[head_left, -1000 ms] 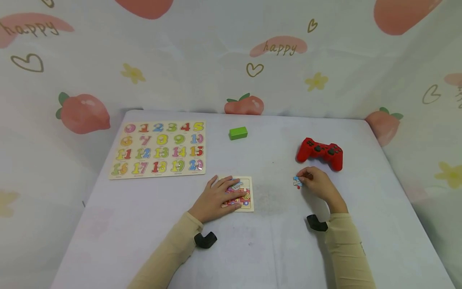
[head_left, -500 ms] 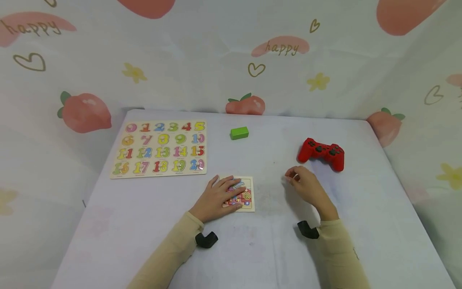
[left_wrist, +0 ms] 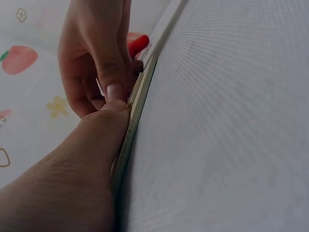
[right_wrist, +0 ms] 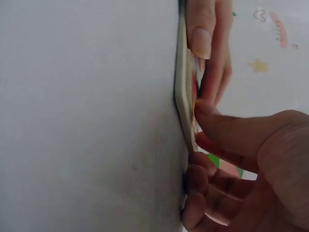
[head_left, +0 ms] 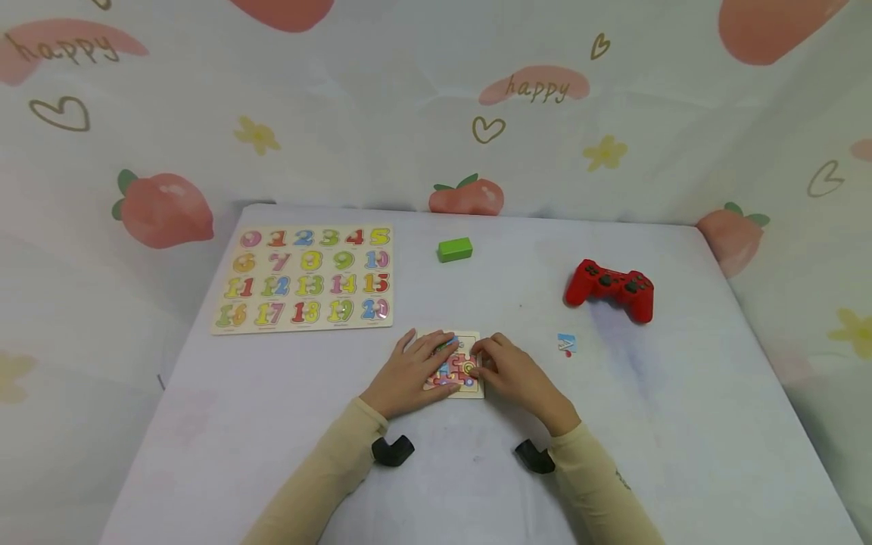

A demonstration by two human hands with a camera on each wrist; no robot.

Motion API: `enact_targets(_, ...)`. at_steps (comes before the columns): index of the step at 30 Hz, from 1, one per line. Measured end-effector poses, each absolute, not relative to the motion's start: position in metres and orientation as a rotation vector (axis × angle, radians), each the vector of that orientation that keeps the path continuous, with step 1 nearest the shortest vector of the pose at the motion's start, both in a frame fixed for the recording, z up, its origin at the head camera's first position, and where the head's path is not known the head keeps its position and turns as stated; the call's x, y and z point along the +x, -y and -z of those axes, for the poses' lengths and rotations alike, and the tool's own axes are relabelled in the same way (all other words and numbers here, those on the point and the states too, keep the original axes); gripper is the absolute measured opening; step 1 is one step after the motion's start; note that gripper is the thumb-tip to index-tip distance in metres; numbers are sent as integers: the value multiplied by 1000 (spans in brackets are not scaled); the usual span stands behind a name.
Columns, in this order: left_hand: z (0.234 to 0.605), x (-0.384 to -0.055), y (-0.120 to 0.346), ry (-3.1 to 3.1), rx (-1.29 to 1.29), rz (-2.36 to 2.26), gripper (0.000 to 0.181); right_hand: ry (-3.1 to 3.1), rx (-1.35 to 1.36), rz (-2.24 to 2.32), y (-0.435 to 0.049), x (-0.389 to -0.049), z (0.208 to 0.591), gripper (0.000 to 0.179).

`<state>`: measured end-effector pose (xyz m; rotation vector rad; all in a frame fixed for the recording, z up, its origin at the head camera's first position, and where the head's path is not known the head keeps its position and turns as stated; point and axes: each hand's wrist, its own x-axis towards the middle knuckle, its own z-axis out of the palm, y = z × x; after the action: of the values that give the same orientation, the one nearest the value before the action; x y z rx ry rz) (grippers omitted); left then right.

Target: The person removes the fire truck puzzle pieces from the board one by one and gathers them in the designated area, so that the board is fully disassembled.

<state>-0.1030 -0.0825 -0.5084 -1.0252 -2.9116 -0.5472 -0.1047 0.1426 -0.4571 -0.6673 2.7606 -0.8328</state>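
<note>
A small square jigsaw puzzle with a pale wooden frame and a red and blue picture lies flat on the table. My left hand rests on its left part with fingers spread, hiding some of the picture. At the right edge, my right hand grips the puzzle with thumb and curled fingers; the thumb presses its upper face in the right wrist view. Whether one single piece is pinched there, I cannot tell. To the right lies a loose blue puzzle piece with a red spot.
A wooden number board with coloured numerals lies at the back left. Near the back middle sits a green block. The red game controller is at the right, behind the loose piece. A patterned cloth hangs behind the table.
My right hand held the blue puzzle piece and has let it go on the table. It has since moved left to the jigsaw puzzle's right edge. My left hand has stayed in place.
</note>
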Motion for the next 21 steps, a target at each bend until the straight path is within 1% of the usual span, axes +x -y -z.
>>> enact_targets(6, 506, -102, 80, 2916, -967, 597, 73, -2768, -593, 853, -139, -103, 460, 23)
enact_targets(14, 504, -97, 67, 2874, -859, 531, 72, -2804, -550, 895, -136, -99, 461, 22)
enact_targets(21, 500, -93, 63, 2890, -787, 574, 68, -2826, -551, 861, -135, -99, 461, 24)
